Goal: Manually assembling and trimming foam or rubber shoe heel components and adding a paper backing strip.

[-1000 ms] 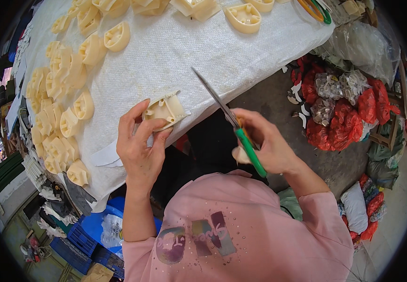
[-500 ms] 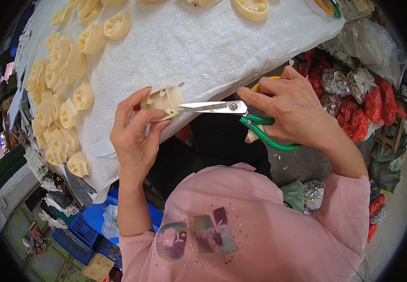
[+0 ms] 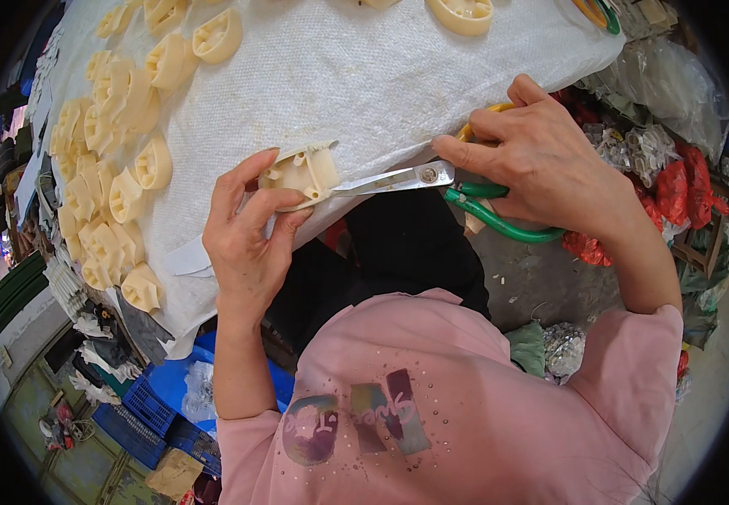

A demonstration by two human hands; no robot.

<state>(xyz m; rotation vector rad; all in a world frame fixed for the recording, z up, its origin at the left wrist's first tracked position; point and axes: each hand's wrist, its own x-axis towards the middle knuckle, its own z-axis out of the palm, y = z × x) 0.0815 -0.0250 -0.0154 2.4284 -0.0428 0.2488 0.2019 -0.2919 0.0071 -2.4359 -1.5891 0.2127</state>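
Pinched in the fingers of my left hand [image 3: 251, 215] is a cream plastic part [image 3: 304, 174] with raised walls and small pegs inside. My right hand [image 3: 541, 164] grips a pair of scissors [image 3: 406, 178] by its handles, one green and one yellow. The blades point left, and their tips meet the lower right edge of the plastic part. They look closed or nearly so. Both hands are over the near edge of the table, which has a white woven cover [image 3: 314, 76].
Many similar cream parts [image 3: 112, 101] lie heaped at the left of the cover. A single one [image 3: 463, 13] sits at the far edge. Red plastic bags [image 3: 675, 189] and clear bags [image 3: 659, 80] are piled at the right. Blue crates [image 3: 147, 404] stand at the lower left.
The scissors have tilted, their handles rising and shifting right with my right hand. The blades have drawn closer together at the part's edge. My left hand has barely moved.
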